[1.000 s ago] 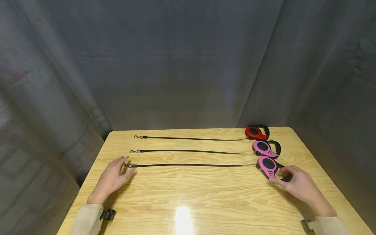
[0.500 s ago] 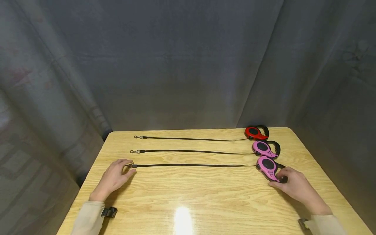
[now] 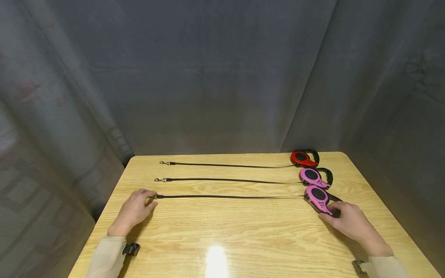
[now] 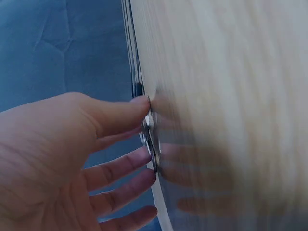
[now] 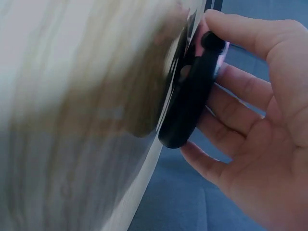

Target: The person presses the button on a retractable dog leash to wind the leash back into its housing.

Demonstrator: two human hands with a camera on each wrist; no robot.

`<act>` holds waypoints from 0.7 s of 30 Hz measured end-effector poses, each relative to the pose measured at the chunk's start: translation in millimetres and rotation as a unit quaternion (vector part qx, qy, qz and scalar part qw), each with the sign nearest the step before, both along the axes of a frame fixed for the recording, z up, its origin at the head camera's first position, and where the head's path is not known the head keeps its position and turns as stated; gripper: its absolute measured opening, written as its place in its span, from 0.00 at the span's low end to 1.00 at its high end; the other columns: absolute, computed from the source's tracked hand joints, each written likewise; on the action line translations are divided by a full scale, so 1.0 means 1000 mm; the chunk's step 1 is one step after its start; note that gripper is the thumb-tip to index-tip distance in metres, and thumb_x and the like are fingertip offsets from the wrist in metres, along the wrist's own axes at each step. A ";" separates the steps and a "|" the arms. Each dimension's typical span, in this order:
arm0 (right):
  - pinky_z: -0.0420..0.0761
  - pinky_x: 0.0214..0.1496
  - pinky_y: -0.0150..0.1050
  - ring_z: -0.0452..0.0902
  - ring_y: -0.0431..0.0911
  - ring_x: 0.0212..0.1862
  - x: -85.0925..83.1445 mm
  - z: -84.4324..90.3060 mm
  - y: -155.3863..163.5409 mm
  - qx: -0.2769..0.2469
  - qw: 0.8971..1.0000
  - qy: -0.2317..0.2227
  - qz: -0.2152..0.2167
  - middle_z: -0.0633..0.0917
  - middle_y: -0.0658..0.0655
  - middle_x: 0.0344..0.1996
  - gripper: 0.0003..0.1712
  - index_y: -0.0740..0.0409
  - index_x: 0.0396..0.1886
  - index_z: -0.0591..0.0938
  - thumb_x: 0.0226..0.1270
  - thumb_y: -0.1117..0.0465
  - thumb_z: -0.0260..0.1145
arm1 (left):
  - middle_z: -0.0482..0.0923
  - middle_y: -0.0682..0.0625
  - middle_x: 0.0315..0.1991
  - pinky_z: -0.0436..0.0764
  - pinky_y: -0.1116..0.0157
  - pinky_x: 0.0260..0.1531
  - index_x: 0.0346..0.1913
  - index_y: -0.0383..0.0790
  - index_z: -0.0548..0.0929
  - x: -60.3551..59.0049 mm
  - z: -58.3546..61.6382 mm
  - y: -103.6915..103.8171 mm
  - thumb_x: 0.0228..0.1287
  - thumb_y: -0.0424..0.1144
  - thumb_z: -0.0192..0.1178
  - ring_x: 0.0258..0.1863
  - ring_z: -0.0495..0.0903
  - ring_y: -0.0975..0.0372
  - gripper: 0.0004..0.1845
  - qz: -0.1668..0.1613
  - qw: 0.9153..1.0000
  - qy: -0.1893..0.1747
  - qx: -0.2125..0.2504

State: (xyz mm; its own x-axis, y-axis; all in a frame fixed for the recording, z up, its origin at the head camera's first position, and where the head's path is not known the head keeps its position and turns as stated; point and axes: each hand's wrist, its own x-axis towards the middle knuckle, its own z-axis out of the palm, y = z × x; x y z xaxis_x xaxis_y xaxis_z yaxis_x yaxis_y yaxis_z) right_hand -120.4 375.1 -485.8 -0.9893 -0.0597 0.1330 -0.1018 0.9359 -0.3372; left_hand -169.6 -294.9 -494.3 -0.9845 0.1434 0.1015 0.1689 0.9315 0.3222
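Three retractable dog leashes lie in rows on the wooden table, their black cords drawn out leftward. At the nearest leash's left end, my left hand [image 3: 133,210] holds the metal snap hook [image 4: 150,139] between thumb and fingers, which partly hide it. My right hand [image 3: 352,222] grips the black handle [image 5: 190,103] of that leash's pink case [image 3: 317,195], thumb on the near side and fingers behind. Beyond it lie the second pink leash case [image 3: 310,175] and the red leash case [image 3: 300,156], each with its snap hook at the left, untouched.
The second leash's snap hook [image 3: 160,180] lies just past my left fingers. The two pink cases sit close together. Dark grey curtains [image 3: 208,77] surround the table [image 3: 222,231] at the back and sides, near its edges.
My left thumb and fingers have closed in round the snap hook. The near cord looks thinner, turned on edge, along more of its right part. My right hand has settled slightly on the handle.
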 end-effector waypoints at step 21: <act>0.76 0.35 0.37 0.82 0.44 0.37 -0.003 0.003 0.013 -0.065 0.997 0.024 -0.020 0.90 0.56 0.36 0.17 0.56 0.43 0.88 0.76 0.46 0.69 | 0.77 0.47 0.33 0.74 0.57 0.32 0.38 0.38 0.83 -0.002 0.011 -0.001 0.72 0.32 0.66 0.31 0.73 0.56 0.04 0.022 0.996 -0.076 -0.046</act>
State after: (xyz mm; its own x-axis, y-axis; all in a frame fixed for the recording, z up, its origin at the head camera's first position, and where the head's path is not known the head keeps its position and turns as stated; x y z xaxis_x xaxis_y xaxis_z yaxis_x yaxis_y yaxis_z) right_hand -123.1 387.9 -482.7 -0.9828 -0.0002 0.1848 -0.0853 0.8878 -0.4523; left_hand -171.4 -296.2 -483.2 -0.9929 0.1019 -0.0613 0.0832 0.9637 0.2536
